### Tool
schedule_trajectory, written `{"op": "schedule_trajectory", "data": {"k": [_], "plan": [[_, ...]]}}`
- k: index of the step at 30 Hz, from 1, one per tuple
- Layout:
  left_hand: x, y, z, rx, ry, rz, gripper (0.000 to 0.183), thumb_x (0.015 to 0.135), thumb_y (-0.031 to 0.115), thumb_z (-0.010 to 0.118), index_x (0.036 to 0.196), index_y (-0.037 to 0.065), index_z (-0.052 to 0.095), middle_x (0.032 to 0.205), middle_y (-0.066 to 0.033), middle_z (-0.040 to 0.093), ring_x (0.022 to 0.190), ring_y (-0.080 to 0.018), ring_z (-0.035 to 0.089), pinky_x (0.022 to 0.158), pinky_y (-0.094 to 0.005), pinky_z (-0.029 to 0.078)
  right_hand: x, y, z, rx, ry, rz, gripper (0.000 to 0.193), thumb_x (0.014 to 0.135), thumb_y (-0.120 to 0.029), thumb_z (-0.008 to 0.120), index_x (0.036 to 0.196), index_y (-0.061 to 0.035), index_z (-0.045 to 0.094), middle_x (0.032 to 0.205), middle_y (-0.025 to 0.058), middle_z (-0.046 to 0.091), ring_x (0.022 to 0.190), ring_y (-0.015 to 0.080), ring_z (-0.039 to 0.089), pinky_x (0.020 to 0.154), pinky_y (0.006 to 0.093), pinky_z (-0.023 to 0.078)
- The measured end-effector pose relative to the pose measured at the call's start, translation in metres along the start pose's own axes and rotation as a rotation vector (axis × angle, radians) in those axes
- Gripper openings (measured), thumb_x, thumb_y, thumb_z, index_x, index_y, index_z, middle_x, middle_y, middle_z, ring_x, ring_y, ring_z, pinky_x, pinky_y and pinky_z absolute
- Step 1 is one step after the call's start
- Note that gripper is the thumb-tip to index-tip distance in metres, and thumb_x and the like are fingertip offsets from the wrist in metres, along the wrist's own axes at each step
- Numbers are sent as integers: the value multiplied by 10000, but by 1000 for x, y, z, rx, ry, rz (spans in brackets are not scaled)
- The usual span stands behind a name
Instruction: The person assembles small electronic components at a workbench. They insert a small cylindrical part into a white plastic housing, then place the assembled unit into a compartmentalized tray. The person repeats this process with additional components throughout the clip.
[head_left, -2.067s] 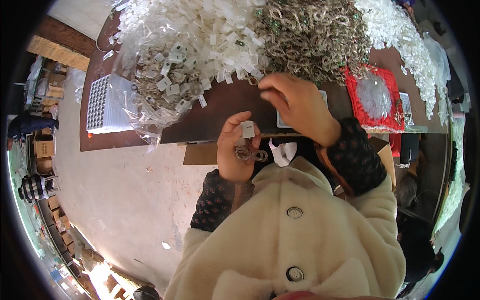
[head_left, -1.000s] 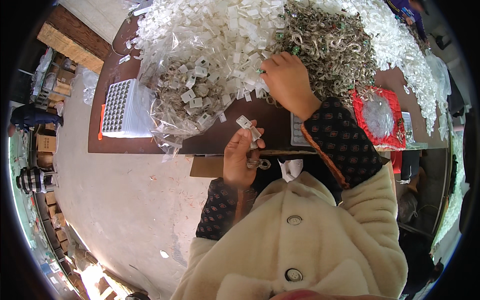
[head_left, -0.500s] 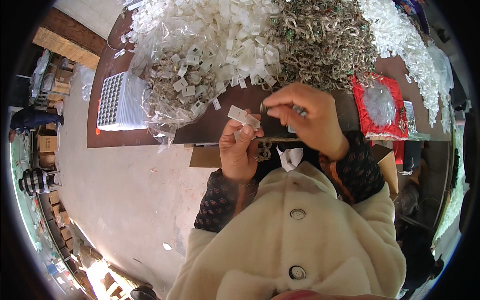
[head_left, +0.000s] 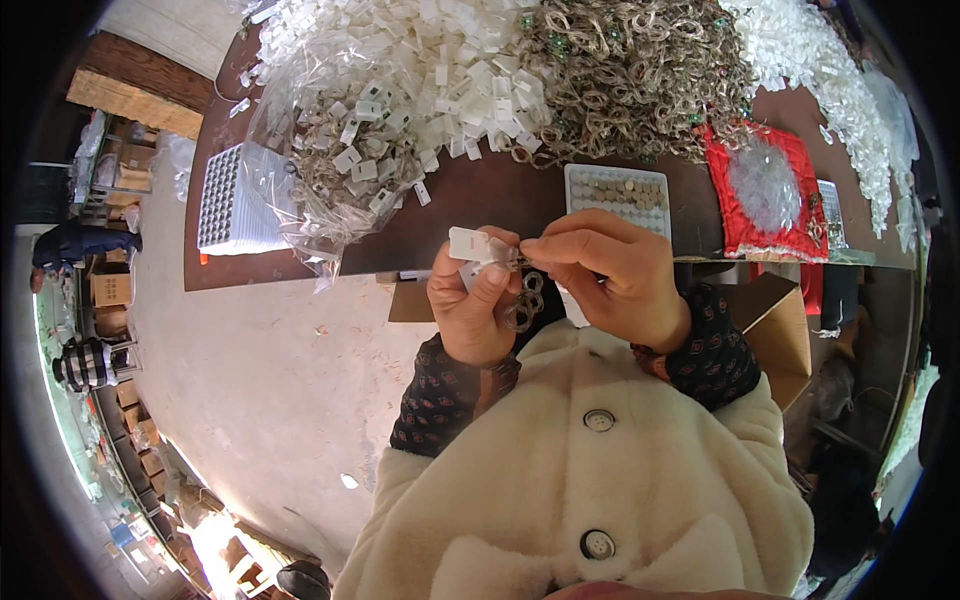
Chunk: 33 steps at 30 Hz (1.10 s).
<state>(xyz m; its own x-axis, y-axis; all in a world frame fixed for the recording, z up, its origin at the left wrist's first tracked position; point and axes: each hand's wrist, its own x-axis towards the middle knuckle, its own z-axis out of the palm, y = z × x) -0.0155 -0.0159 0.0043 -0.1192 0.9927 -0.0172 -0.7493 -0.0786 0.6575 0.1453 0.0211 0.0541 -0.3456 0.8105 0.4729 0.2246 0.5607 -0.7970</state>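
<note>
My left hand (head_left: 478, 315) is closed on a small white plastic battery case (head_left: 470, 244), held between thumb and fingers just off the table's front edge. A coil of thin wire (head_left: 524, 303), like that of a string light, hangs below the case beside my palm. My right hand (head_left: 622, 275) meets the case from the right, thumb and forefinger pinched at its near end. What sits in that pinch is too small and covered to make out. Just behind my right hand lies a white tray (head_left: 575, 180) of small round discs that look like button cells (head_left: 630, 190).
White plastic cases (head_left: 400, 50) and coiled wires (head_left: 640, 70) are heaped along the back of the brown table (head_left: 390, 245). A clear bag (head_left: 330, 215) of wired cases and stacked trays (head_left: 228, 205) are at left. A red cloth (head_left: 740, 235) with clear plastic pieces lies right.
My right hand has moved down and toward the battery case and now touches it. The tray of discs, earlier mostly hidden behind that hand, has come into sight.
</note>
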Motion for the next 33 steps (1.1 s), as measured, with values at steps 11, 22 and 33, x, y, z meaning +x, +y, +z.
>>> {"op": "schedule_trajectory", "data": {"k": [11,22,33], "plan": [[2,-14,8,164,13,52,419,773,150,848,1109,10,641,1006,-62,674,722,-76,572,623,-189,459,0,-8,-4,244,74,137,159,838,85,697,973,0,697,883,113,679,752,190,674,648,257,536],[10,-24,-23,205,-100,132,299,785,67,770,1030,-22,623,922,-118,687,677,-121,598,604,-234,490,-5,-1,-9,380,54,203,132,840,-9,723,965,-43,750,847,82,672,765,182,675,658,290,520],[11,-19,-11,155,-7,183,261,828,67,750,1025,102,583,927,-114,677,656,-108,578,566,-220,474,-9,-3,2,334,62,157,169,831,-31,741,1000,-28,732,871,91,695,778,197,676,663,306,531]]}}
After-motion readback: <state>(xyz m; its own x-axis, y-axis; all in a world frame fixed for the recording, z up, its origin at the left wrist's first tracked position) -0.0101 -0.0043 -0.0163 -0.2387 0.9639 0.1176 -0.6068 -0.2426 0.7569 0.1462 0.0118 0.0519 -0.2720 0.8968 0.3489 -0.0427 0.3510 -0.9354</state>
